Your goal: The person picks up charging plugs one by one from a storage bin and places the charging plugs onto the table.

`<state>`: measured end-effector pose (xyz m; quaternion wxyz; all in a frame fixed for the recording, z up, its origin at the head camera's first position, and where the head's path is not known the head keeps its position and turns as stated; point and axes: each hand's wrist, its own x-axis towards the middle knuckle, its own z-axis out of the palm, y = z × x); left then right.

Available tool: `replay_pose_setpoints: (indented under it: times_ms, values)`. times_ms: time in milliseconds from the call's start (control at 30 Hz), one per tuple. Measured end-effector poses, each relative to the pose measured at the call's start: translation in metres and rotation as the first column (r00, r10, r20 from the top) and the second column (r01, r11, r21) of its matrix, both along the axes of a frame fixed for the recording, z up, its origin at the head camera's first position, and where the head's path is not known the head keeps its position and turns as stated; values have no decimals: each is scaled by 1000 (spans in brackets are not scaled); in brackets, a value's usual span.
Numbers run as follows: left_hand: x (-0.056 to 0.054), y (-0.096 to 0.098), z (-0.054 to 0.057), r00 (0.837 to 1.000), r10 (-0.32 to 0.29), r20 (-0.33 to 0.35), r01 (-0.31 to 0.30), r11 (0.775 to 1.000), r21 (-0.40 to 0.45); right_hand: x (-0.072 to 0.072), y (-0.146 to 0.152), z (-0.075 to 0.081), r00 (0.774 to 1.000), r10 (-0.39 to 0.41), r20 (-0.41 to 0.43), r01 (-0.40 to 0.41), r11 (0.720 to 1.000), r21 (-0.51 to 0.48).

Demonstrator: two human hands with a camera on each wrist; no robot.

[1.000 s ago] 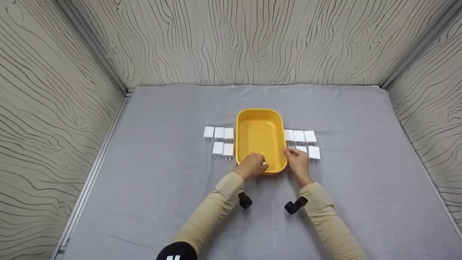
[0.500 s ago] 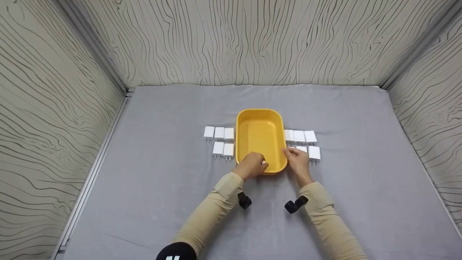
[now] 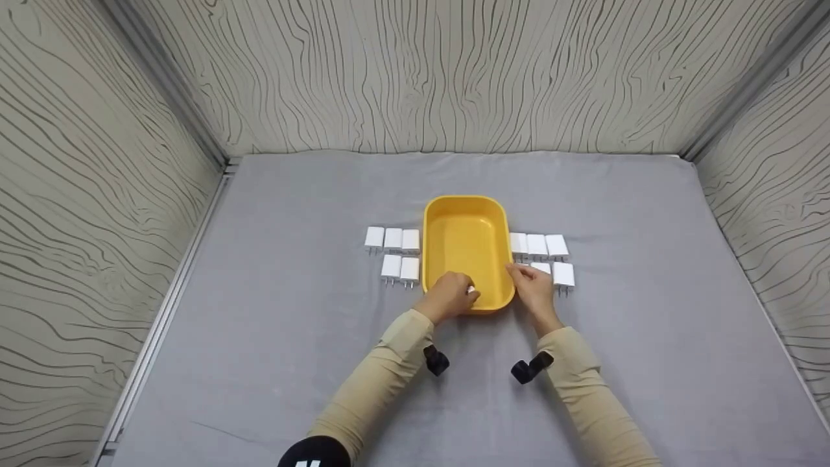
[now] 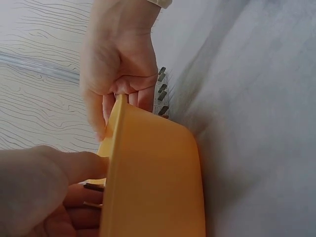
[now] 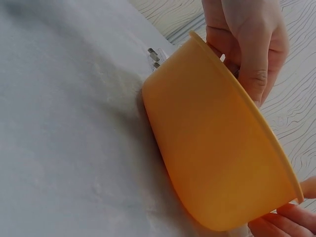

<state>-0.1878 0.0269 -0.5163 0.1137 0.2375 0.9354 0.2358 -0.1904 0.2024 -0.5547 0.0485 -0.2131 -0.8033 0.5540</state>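
Note:
My left hand (image 3: 447, 297) reaches over the near wall of a yellow plastic tub (image 3: 467, 246) and grips a white charger plug (image 3: 471, 290), mostly hidden by the fingers. In the left wrist view, two metal prongs (image 4: 93, 186) stick out between the fingers of that hand (image 4: 54, 192), inside the rim. My right hand (image 3: 535, 288) pinches the tub's right rim, thumb inside and fingers outside, as the left wrist view shows. White charger plugs stand in two rows on either side of the tub, left ones (image 3: 393, 239) and right ones (image 3: 537, 244); my right hand partly covers some.
A grey cloth (image 3: 292, 292) covers the table. Wood-grain panels (image 3: 415, 71) rise behind and at both sides, with metal rails along the corners. A black wrist camera (image 3: 436, 360) hangs at the left cuff, another (image 3: 528, 368) at the right.
My left hand has shifted slightly left and away from me, keeping the charger plug in its grip. My right hand stays on the rim, and the plug rows look unchanged.

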Motion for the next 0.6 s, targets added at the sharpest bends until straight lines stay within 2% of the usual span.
replay_pose_setpoints:
  times_ms: [333,600]
  values:
    - [-1,-4,1,1000,23,-13,-23,999,48,2,0,-1,1000,-4,22,4,1000,11]
    - [-3,-9,3,999,31,8,-32,996,82,2,1,-2,1000,14,-27,-15,998,-56]
